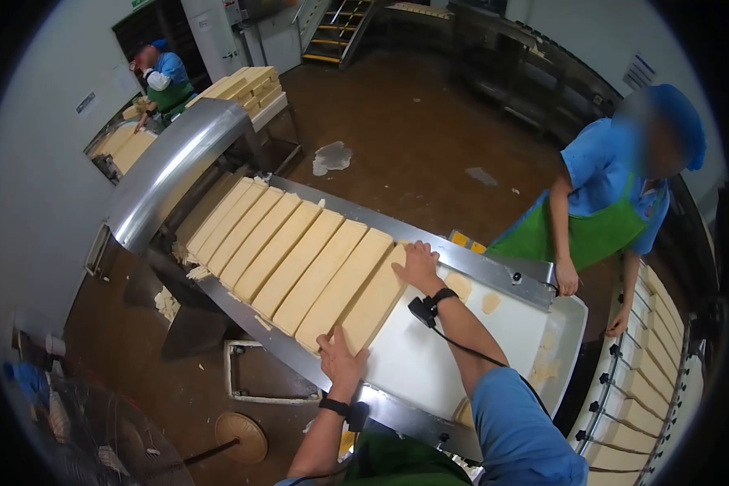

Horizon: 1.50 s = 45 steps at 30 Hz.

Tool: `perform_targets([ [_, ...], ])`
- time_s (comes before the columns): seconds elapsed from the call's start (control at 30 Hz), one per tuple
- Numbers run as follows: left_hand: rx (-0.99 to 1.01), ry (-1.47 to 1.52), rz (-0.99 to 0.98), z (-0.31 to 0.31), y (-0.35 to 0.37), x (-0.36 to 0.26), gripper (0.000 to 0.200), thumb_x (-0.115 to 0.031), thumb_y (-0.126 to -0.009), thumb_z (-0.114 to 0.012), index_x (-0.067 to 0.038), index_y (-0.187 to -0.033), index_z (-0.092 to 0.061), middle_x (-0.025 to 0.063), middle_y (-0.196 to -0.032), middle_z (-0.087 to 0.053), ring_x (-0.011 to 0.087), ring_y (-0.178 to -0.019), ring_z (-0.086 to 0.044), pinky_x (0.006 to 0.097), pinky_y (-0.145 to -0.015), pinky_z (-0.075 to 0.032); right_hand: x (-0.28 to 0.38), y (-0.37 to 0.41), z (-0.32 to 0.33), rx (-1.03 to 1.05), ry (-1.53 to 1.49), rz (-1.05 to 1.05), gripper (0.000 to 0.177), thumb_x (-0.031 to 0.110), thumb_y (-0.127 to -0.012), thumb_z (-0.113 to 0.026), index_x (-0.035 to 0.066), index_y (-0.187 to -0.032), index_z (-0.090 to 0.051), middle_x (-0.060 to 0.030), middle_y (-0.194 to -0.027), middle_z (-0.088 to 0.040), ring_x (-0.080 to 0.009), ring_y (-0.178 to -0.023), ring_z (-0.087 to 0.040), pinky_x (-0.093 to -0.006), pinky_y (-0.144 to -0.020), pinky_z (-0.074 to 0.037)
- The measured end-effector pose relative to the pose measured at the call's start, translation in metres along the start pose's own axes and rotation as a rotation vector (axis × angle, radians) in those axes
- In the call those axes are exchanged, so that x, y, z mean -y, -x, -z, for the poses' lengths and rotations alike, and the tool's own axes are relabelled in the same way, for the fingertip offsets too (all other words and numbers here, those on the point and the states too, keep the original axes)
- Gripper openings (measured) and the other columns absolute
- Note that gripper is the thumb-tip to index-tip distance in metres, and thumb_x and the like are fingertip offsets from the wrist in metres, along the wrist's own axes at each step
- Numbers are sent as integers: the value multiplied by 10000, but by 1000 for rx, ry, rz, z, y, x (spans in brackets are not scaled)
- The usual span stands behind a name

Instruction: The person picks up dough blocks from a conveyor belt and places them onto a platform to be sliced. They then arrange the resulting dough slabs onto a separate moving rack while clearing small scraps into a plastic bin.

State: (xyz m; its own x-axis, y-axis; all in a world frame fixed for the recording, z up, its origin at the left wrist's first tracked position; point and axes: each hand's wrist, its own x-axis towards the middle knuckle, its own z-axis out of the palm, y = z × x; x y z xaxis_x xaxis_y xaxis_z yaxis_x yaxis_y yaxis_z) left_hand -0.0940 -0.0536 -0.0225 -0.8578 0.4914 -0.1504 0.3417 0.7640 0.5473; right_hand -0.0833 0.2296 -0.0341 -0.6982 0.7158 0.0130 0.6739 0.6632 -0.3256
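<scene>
A row of long, pale slabs that look like dough [300,251] lies side by side across a white conveyor belt [429,340]. My left hand [343,362] grips the near end of the dough slab [379,306] at the row's right side, thumb and fingers bent against it. At that slab's far end my right hand [419,267] has its fingers curled over the edge. The slab lies flat on the belt, close against its neighbour. Both wrists wear black straps with small devices, and a cable runs along my right forearm.
A curved steel hood [182,166] arches over the belt's left end. At right, a co-worker [616,186] stands beside a roller conveyor [644,381] carrying more slabs. Another person works at back left, near stacked slabs [247,89]. A round stand base [241,437] is on the floor.
</scene>
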Motion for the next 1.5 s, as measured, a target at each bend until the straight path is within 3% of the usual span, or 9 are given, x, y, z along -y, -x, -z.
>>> perform_targets([
  [0.2,177,-75,-326,1,7,-3,825,-308,-624,-864,-161,-1345,-492,181,-1236,-443,392,-1065,-549,481,-893,-484,-100,108,33,-50,-189,-58,589,420,-767,-729,-76,-1059,-603,-228,-931,-613,-403,-1026,-571,-497,-889,-449],
  [0.33,395,-108,-606,-3,12,-22,848,-355,-626,-857,-171,-1363,-480,190,-1305,-453,408,-1027,-577,495,-880,-498,-131,214,55,-184,-80,-415,538,396,-821,-701,-80,-1042,-585,-265,-1014,-580,-425,-979,-552,-494,-861,-454],
  [0.43,482,-278,-490,-3,23,-48,858,-368,-635,-843,-166,-1378,-464,201,-1314,-452,423,-1034,-569,503,-893,-495,-136,259,29,-391,-41,-456,525,381,-848,-678,-84,-1065,-563,-281,-1048,-556,-434,-963,-529,-505,-884,-428],
  [0.6,323,-186,-584,-20,35,-38,821,-282,-621,-852,-155,-1345,-487,204,-1329,-433,449,-1124,-516,517,-945,-463,-97,283,37,-374,-206,-522,578,347,-822,-683,-83,-1176,-526,-262,-1077,-552,-415,-987,-512,-497,-904,-402],
  [0.73,217,-73,-684,-26,74,-44,687,-183,-664,-800,-124,-1291,-525,207,-1312,-429,445,-1179,-473,502,-977,-431,-81,337,56,-621,-306,-653,618,314,-824,-704,-82,-1234,-466,-266,-1140,-514,-426,-1066,-481,-495,-962,-382],
  [1.03,317,275,-1279,-63,253,-159,660,-80,-670,-699,-98,-1306,-521,218,-1310,-419,423,-1185,-464,475,-990,-414,-145,576,153,-1227,81,-991,558,247,-843,-698,-44,-1269,-485,-264,-1152,-552,-432,-1074,-541,-491,-943,-436],
  [1.2,733,168,-1518,-38,383,-203,683,-155,-700,-777,-98,-1321,-500,215,-1291,-412,426,-1120,-486,466,-903,-447,-180,725,200,-1450,9,-1163,383,173,-917,-604,-27,-1236,-529,-221,-1117,-594,-378,-1038,-590,-416,-917,-467],
  [1.37,1178,95,-1491,-38,459,-211,669,-232,-794,-759,-95,-1365,-438,245,-1216,-420,443,-1034,-520,482,-863,-458,-249,833,185,-1061,62,-1307,455,289,-923,-586,-22,-1253,-543,-249,-1164,-608,-404,-1089,-597,-462,-928,-471],
  [1.5,1274,155,-1447,-63,487,-216,621,-216,-859,-697,-69,-1380,-393,247,-1171,-428,469,-1004,-540,490,-843,-474,-277,847,195,-400,111,-1484,492,362,-873,-622,-3,-1199,-572,-246,-1144,-594,-377,-1119,-569,-565,-966,-387],
])
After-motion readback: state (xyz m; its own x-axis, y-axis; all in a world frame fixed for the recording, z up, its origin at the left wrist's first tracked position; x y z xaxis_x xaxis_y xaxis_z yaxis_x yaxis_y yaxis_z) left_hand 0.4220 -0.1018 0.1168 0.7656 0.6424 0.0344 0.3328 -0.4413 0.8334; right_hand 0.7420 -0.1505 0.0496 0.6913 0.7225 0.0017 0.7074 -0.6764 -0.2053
